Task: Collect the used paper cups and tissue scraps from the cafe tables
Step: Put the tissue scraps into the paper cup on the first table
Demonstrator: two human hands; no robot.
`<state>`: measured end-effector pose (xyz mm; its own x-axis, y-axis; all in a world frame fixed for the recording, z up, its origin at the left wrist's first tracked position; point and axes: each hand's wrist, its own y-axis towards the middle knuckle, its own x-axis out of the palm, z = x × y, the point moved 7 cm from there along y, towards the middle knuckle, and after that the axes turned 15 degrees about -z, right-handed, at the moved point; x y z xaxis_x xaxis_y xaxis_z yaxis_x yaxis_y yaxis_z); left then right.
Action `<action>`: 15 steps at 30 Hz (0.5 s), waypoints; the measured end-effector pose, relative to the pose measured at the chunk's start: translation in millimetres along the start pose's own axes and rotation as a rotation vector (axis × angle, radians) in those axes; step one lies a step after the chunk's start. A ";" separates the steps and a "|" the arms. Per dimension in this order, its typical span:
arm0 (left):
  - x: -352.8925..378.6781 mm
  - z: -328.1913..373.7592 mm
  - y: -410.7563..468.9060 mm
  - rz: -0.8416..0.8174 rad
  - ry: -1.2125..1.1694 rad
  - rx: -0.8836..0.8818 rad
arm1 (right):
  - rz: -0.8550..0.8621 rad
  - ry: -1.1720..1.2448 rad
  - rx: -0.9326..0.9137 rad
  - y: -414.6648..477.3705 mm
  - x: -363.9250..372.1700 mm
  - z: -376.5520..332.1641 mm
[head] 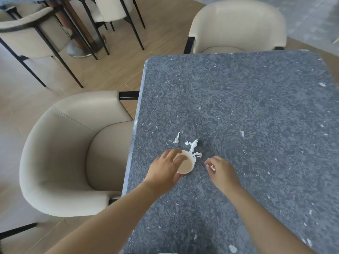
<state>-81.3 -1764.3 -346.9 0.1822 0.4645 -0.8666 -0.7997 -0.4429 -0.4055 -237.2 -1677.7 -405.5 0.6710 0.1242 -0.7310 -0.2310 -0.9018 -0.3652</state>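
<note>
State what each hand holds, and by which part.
The left hand grips the paper cup by its rim, fingers reaching over the opening. The right hand pinches a small tissue scrap between its fingers.

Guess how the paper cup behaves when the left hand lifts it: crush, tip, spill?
The paper cup is probably light: thin-walled, small beside the left hand. It will likely dent if squeezed, since the fingers curl over an open, lidless rim. The tan inside may be liquid, I cannot tell, so keep it upright.
</note>
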 end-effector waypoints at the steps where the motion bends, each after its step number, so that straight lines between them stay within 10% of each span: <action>1: -1.0 -0.1 1.7 0.005 -0.008 -0.007 | 0.008 -0.016 -0.003 1.7 -2.3 -0.2; 15: 8.8 -10.5 7.7 -0.079 -0.084 -0.080 | -0.113 -0.104 0.034 14.1 11.0 11.3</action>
<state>-79.8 -1771.7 -360.8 0.1915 0.5618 -0.8048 -0.7361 -0.4602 -0.4963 -241.0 -1684.3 -425.2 0.6181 0.2680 -0.7390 -0.1830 -0.8652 -0.4669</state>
